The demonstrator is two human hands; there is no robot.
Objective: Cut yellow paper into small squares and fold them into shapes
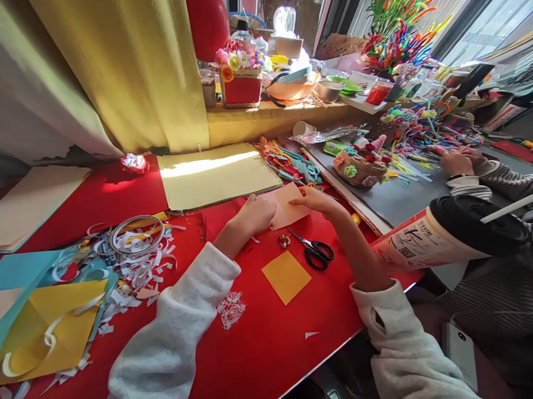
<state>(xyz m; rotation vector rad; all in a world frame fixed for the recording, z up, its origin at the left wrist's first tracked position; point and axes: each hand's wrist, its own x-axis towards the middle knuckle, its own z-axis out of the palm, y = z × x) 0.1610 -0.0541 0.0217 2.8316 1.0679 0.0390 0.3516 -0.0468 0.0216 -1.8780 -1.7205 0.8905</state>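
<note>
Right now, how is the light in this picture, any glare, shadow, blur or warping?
Head view: a hard stripe of sun glares across the pale yellow sheet; the window at top right is bright and washed out; the left hand, right hand and pink paper are sharp and evenly lit; the wide lens tilts the scene and stretches the corners.

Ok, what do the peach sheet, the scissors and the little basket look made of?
Peach sheet, held by the left hand and right hand: thin matte paper, judging by its flat, crisp-edged look. Scissors: shiny metal blades, glossy black handles, likely plastic. Basket: tan woven strands, maybe wicker or cord; too small to tell.
</note>
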